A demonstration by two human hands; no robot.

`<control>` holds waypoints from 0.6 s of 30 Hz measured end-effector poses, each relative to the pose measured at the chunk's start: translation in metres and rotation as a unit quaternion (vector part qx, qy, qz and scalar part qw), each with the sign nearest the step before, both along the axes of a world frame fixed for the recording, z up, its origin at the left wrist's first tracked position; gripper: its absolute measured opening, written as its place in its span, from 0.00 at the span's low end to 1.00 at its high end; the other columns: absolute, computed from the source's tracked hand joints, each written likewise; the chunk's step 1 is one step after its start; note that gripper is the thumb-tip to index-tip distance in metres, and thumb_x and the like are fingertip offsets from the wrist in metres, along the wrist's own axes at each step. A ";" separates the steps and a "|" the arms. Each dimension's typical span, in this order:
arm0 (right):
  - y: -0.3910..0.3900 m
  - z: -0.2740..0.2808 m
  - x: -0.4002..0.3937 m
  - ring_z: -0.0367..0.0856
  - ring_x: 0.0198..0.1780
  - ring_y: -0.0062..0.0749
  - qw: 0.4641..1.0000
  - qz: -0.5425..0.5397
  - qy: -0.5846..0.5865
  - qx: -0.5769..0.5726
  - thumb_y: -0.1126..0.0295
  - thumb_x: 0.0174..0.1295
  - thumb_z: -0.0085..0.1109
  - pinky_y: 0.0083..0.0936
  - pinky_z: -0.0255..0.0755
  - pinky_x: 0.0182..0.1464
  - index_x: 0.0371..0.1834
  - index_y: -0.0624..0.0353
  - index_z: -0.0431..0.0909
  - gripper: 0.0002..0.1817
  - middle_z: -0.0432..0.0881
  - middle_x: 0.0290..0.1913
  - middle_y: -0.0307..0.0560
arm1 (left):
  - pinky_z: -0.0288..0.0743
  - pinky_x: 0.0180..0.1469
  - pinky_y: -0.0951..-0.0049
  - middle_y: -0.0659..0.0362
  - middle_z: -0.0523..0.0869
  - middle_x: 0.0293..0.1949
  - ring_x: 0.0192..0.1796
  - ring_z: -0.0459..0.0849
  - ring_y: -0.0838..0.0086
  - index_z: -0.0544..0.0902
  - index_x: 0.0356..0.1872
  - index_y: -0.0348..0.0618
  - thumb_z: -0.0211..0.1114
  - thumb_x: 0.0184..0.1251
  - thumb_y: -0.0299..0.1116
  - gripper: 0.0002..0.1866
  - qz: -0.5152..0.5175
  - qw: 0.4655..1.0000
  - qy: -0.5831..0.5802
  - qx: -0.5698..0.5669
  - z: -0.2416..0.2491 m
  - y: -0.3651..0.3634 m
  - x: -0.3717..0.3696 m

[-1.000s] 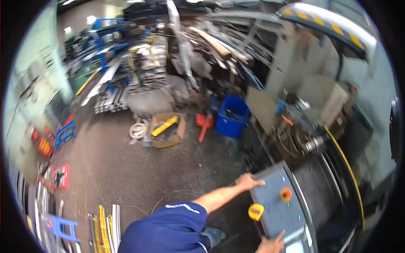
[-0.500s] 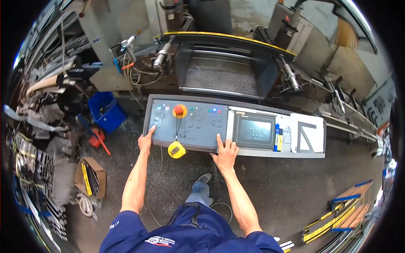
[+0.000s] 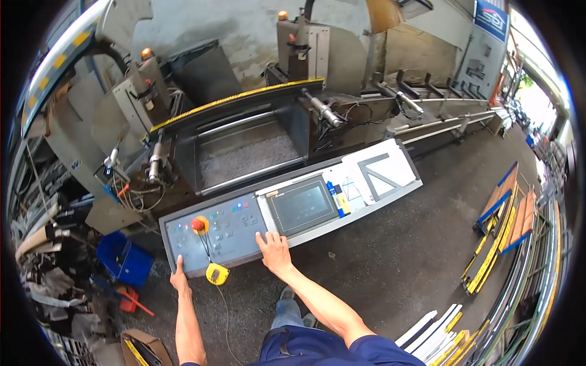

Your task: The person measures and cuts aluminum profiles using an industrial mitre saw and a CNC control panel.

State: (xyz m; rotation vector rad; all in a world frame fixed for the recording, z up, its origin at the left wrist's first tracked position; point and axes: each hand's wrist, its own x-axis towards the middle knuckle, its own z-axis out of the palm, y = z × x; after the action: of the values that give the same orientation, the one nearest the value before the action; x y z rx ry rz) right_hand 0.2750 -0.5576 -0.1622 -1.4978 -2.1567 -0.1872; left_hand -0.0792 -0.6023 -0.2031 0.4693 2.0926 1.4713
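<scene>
A long control panel [image 3: 232,250] stretches out before me, with a red emergency stop button [image 3: 198,224] on an orange base. At its left end, my left hand [image 3: 180,282] rests a thumb on the face near the lower corner, its other fingers curled round the edge and mostly hidden. My right hand [image 3: 276,252] touches the lower edge left of the touchscreen [image 3: 301,207], index finger stretched onto the face. A yellow tape measure [image 3: 217,274] hangs by a cord from the stop button. Blue and yellow markers [image 3: 337,198] and a grey triangular frame [image 3: 377,177] lie right of the screen.
Behind the panel stands a cutting machine with a chip-covered bed [image 3: 250,152] and a clamp cylinder [image 3: 321,108]. A blue bin [image 3: 125,259] and a red dustpan [image 3: 128,300] are at left. Yellow-edged profiles [image 3: 491,247] and white strips [image 3: 430,335] lie at right.
My view has swung up and to the right, so the panel appears lower left and tilted. Both hands keep about the same places on it.
</scene>
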 end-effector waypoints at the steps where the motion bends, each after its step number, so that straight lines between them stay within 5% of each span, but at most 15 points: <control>1: 0.000 0.000 0.000 0.74 0.48 0.39 1.000 -0.007 0.004 0.006 0.76 0.46 0.67 0.35 0.69 0.44 0.61 0.52 0.76 0.32 0.74 0.42 0.43 | 0.73 0.60 0.68 0.55 0.86 0.53 0.54 0.83 0.70 0.81 0.59 0.30 0.80 0.51 0.56 0.43 0.013 1.000 -0.010 -0.002 0.001 0.000 0.001; 7: -0.002 0.003 0.001 0.75 0.48 0.38 1.000 -0.003 0.009 -0.007 0.76 0.48 0.65 0.34 0.69 0.44 0.61 0.52 0.76 0.31 0.74 0.42 0.44 | 0.73 0.61 0.67 0.54 0.86 0.54 0.54 0.83 0.69 0.81 0.60 0.29 0.81 0.50 0.54 0.43 -0.002 0.997 -0.045 0.056 -0.001 0.002 0.001; 8: -0.004 0.005 0.003 0.75 0.47 0.34 1.000 -0.008 -0.021 -0.007 0.72 0.57 0.60 0.31 0.69 0.44 0.61 0.52 0.77 0.24 0.74 0.41 0.41 | 0.73 0.61 0.67 0.54 0.86 0.54 0.54 0.83 0.69 0.80 0.60 0.29 0.81 0.50 0.54 0.43 0.001 0.997 -0.054 0.053 -0.001 0.001 0.001; 14: -0.005 0.007 0.004 0.75 0.46 0.34 1.000 -0.002 -0.011 -0.011 0.73 0.56 0.61 0.31 0.68 0.44 0.61 0.52 0.77 0.25 0.74 0.41 0.42 | 0.73 0.62 0.65 0.50 0.85 0.54 0.55 0.83 0.64 0.79 0.60 0.27 0.83 0.46 0.55 0.46 0.022 0.997 -0.049 0.048 -0.004 0.002 -0.002; 18: -0.006 0.008 0.005 0.75 0.47 0.35 1.000 0.004 -0.001 -0.013 0.74 0.55 0.61 0.32 0.68 0.44 0.61 0.52 0.78 0.26 0.74 0.41 0.42 | 0.70 0.66 0.63 0.44 0.79 0.62 0.61 0.79 0.60 0.68 0.67 0.25 0.85 0.39 0.59 0.60 0.056 0.998 -0.024 0.011 -0.005 0.003 -0.002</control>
State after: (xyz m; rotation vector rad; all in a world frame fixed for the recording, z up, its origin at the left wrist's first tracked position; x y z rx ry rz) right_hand 0.2804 -0.5632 -0.1540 -1.5030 -2.1744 -0.1582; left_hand -0.0815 -0.5995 -0.2080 0.3265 2.0976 1.5537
